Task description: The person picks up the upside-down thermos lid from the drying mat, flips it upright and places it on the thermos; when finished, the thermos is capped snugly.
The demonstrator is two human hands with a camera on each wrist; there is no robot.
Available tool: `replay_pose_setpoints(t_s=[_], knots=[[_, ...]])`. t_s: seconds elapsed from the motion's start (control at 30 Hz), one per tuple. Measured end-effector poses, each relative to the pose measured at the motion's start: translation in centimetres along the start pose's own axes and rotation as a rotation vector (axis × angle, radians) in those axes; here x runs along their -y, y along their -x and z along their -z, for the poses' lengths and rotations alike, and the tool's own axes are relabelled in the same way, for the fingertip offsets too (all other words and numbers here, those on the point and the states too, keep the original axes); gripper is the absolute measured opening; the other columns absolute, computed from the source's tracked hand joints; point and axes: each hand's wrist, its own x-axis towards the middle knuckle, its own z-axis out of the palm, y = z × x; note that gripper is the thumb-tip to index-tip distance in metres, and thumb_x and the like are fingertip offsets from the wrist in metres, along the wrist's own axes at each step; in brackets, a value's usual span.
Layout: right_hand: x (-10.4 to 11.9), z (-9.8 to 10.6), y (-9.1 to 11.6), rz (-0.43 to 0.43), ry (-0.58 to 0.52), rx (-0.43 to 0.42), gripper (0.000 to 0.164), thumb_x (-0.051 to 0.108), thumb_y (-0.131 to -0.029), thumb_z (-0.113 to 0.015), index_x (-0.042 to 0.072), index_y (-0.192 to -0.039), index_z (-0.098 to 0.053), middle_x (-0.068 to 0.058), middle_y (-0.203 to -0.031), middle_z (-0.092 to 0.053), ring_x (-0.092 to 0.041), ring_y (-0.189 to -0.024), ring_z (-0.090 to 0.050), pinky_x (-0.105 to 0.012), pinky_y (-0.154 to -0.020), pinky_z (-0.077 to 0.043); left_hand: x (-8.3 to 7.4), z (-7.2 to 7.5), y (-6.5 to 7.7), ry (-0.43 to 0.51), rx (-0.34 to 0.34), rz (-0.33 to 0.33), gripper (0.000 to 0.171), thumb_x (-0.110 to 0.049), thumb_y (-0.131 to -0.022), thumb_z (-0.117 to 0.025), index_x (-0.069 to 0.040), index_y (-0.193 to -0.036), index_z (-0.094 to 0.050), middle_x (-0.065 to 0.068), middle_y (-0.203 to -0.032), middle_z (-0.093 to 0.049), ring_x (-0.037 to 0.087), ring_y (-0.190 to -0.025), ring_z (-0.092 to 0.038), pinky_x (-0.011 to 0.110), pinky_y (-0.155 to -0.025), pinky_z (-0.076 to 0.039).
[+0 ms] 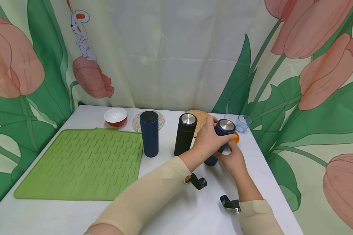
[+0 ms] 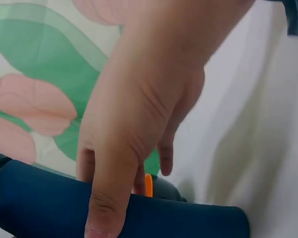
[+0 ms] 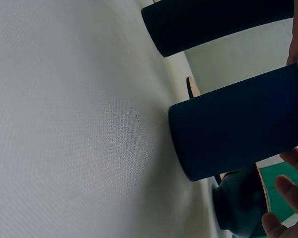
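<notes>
A navy blue thermos bottle [image 1: 211,160] with a silver-topped lid stands at the right side of the table, its base at the white cloth. My left hand [image 1: 206,138] grips it near the top, thumb just below the lid. Lower down, my right hand [image 1: 233,160] holds the body, with its thumb [image 2: 104,213] across the near side and some fingers hidden behind. Other right fingers [image 3: 290,188] are spread beside the bottle in the right wrist view. To the left of my left hand stands a black thermos bottle [image 1: 184,137] with a silver-topped lid.
Another blue bottle [image 1: 149,137] with a black top stands by a green ridged mat [image 1: 85,163]. Behind are a red-and-white bowl [image 1: 116,117], a floral round mat [image 1: 161,120], a round wooden board [image 1: 198,115] and clear cups [image 1: 243,122]. An orange-rimmed dark bowl [image 3: 238,203] sits behind the held bottle.
</notes>
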Motion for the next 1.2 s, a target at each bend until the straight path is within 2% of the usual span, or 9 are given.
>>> replay_pose_setpoints(t_s=[0.1, 0.23, 0.4, 0.6, 0.73, 0.9, 0.97, 1.1, 1.2], knots=[[0.0, 0.0, 0.0, -0.002, -0.008, 0.000, 0.081, 0.051, -0.092, -0.080, 0.016, -0.157, -0.049, -0.016, -0.161, -0.052, -0.043, -0.150, -0.044, -0.070, -0.119, -0.037, 0.3, 0.3, -0.2, 0.017, 0.058, -0.043, 0.069, -0.057, -0.087, -0.083, -0.031, -0.145, -0.054, -0.005, -0.132, -0.069, 0.016, -0.116, -0.067, 0.042, -0.092, -0.058], [0.0, 0.0, 0.0, -0.003, -0.013, -0.002, 0.084, 0.057, -0.091, -0.079, 0.018, -0.158, -0.047, -0.015, -0.161, -0.052, -0.043, -0.150, -0.044, -0.070, -0.119, -0.037, 0.7, 0.7, -0.3, 0.061, 0.114, -0.058, 0.067, -0.050, -0.093, -0.075, -0.033, -0.154, -0.052, -0.006, -0.143, -0.067, 0.019, -0.126, -0.066, 0.053, -0.101, -0.057], [0.1, 0.2, 0.0, 0.021, -0.016, -0.011, 0.080, 0.044, -0.093, -0.080, 0.016, -0.160, -0.046, -0.015, -0.163, -0.050, -0.043, -0.153, -0.041, -0.071, -0.121, -0.034, 0.4, 0.2, 0.1, 0.061, 0.057, -0.038, 0.083, -0.057, -0.087, -0.081, -0.027, -0.153, -0.042, -0.004, -0.138, -0.065, 0.015, -0.121, -0.066, 0.045, -0.098, -0.057], [-0.5, 0.8, 0.2, 0.134, 0.018, -0.034, 0.080, 0.039, -0.089, -0.086, 0.017, -0.157, -0.050, -0.014, -0.162, -0.051, -0.042, -0.153, -0.043, -0.071, -0.119, -0.035, -0.2, -0.3, 0.6, -0.044, -0.002, -0.058, 0.077, -0.062, -0.081, -0.087, -0.027, -0.139, -0.052, -0.005, -0.125, -0.067, 0.011, -0.109, -0.067, 0.030, -0.082, -0.057], [-1.2, 1.9, 0.3, 0.188, 0.012, -0.002, 0.083, 0.043, -0.086, -0.089, 0.018, -0.157, -0.052, -0.013, -0.164, -0.049, -0.041, -0.154, -0.042, -0.072, -0.119, -0.035, -0.6, 0.3, 0.5, -0.118, 0.058, -0.091, 0.075, -0.064, -0.083, -0.084, -0.030, -0.145, -0.058, -0.005, -0.125, -0.070, 0.013, -0.110, -0.069, 0.031, -0.081, -0.057], [-1.5, 2.9, 0.0, 0.160, -0.018, 0.110, 0.086, 0.046, -0.087, -0.087, 0.018, -0.158, -0.048, -0.014, -0.164, -0.048, -0.042, -0.154, -0.041, -0.074, -0.117, -0.035, -0.8, 1.5, 0.0, -0.149, 0.195, -0.108, 0.071, -0.056, -0.090, -0.081, -0.032, -0.153, -0.056, -0.003, -0.132, -0.070, 0.018, -0.122, -0.067, 0.040, -0.093, -0.059], [-1.5, 3.0, -0.2, 0.148, -0.015, 0.146, 0.086, 0.047, -0.088, -0.086, 0.017, -0.159, -0.046, -0.015, -0.164, -0.048, -0.043, -0.153, -0.041, -0.074, -0.117, -0.035, -1.0, 1.9, -0.1, -0.157, 0.223, -0.102, 0.070, -0.052, -0.092, -0.081, -0.031, -0.154, -0.055, -0.002, -0.135, -0.070, 0.017, -0.124, -0.066, 0.042, -0.097, -0.059], [-1.3, 3.1, -0.3, 0.098, -0.002, 0.184, 0.090, 0.047, -0.089, -0.085, 0.016, -0.161, -0.042, -0.014, -0.168, -0.044, -0.043, -0.156, -0.037, -0.073, -0.119, -0.033, -1.7, 1.8, 0.4, -0.255, 0.154, -0.104, 0.081, -0.056, -0.088, -0.083, -0.021, -0.153, -0.051, 0.001, -0.132, -0.067, 0.016, -0.115, -0.067, 0.036, -0.090, -0.060], [-1.3, 3.0, -0.1, 0.064, 0.001, 0.187, 0.095, 0.051, -0.087, -0.086, 0.016, -0.162, -0.040, -0.014, -0.170, -0.039, -0.044, -0.158, -0.033, -0.073, -0.120, -0.032, -2.0, 1.2, 0.7, -0.390, 0.064, -0.140, 0.083, -0.066, -0.081, -0.085, -0.014, -0.139, -0.052, 0.001, -0.119, -0.062, 0.013, -0.096, -0.065, 0.026, -0.077, -0.057]])
